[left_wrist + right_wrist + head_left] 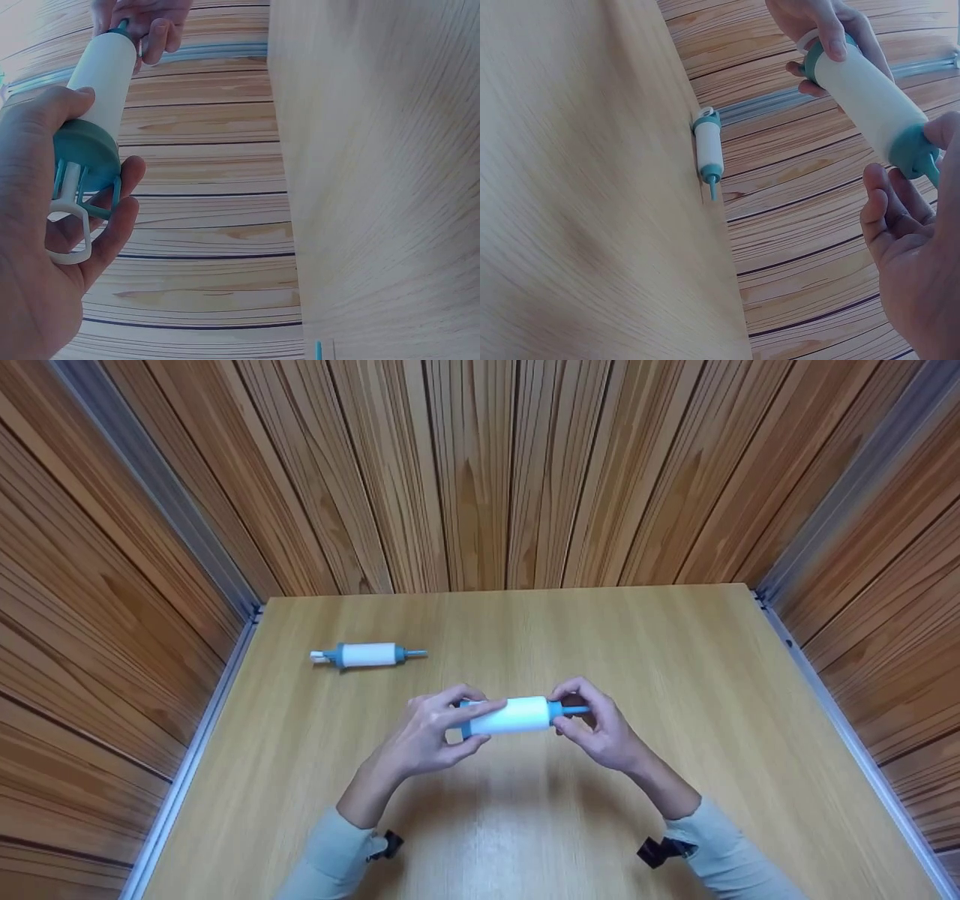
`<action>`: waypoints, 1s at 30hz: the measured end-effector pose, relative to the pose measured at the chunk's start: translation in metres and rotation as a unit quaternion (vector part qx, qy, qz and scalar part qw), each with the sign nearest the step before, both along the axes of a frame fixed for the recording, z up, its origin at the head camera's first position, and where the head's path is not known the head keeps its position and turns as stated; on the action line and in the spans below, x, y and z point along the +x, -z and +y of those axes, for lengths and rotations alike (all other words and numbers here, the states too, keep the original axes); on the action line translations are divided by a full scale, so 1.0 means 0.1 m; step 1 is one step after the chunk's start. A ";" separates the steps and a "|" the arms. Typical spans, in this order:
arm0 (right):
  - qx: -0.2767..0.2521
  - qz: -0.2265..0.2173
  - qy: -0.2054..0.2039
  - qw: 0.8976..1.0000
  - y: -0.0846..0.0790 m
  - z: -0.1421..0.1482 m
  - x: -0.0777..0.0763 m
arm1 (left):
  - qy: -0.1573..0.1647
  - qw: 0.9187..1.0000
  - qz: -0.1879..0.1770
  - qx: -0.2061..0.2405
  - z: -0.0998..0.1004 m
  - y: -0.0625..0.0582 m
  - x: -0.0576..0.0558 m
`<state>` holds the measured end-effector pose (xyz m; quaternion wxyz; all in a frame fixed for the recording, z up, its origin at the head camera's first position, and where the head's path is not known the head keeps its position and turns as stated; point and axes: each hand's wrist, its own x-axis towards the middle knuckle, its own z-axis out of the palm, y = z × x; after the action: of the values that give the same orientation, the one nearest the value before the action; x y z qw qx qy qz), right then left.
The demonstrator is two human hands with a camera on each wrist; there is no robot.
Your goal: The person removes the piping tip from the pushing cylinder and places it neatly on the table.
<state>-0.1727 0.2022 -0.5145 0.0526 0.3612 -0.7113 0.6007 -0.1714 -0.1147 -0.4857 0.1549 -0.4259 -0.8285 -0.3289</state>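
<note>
A white-barrelled syringe point(521, 715) with teal ends is held level above the table, between both hands. My left hand point(442, 731) grips its left end, thumb on the barrel and fingers around the teal collar. In the left wrist view, a white pull ring point(82, 255) and teal loops stick out of that end, near the palm. At the other end, my right hand point(604, 735) pinches the teal nozzle cap point(913, 150) between thumb and fingers. The thin nozzle tip points right, partly behind the right fingers.
A second, similar syringe point(369, 655) lies on the wooden table point(675, 660) toward the back left, its nozzle pointing right. Wood-panelled walls point(480, 472) with grey metal rails close in the back and both sides.
</note>
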 end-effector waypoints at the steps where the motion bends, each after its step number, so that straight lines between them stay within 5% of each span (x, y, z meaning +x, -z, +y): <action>1: 0.000 0.002 -0.001 1.000 0.00 0.00 0.00 | 0.001 1.000 -0.001 0.001 0.00 0.00 0.00; 30: 0.018 -0.007 0.013 1.000 0.01 0.03 -0.03 | 0.003 1.000 -0.015 0.022 0.04 0.05 -0.02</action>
<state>-0.1760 0.2055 -0.5153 0.0490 0.3488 -0.7272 0.5892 -0.1738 -0.1107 -0.4908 0.1507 -0.4200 -0.8218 -0.3542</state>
